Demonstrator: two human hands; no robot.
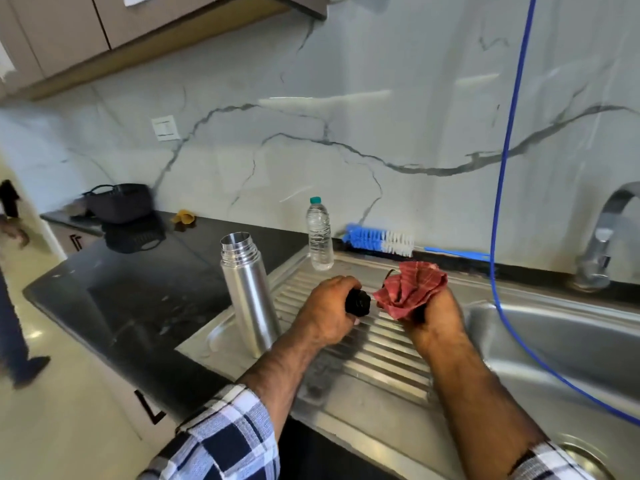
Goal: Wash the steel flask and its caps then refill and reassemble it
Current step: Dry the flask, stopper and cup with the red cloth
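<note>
My left hand [327, 308] has its grip clenched round a small black cap [358, 302], and my right hand [434, 315] grasps a bunched red cloth [410, 292] brought up just beside it, both over the ribbed drainboard [377, 358] of the sink. I judge I am drying the cap, so the washing looks done or nearly so. The steel flask [247, 292] stands upright and open-mouthed at the drainboard's left edge, where it meets the dark surface [138, 299]; whether it is wet or holds water I cannot tell. I see only this one cap; any other is out of sight. A capped plastic water bottle [320, 235] stands at the drainboard's back edge, with a blue bottle brush [379, 239] lying along the back beside it. Refilling the flask and screwing its caps on seem still to come.
</note>
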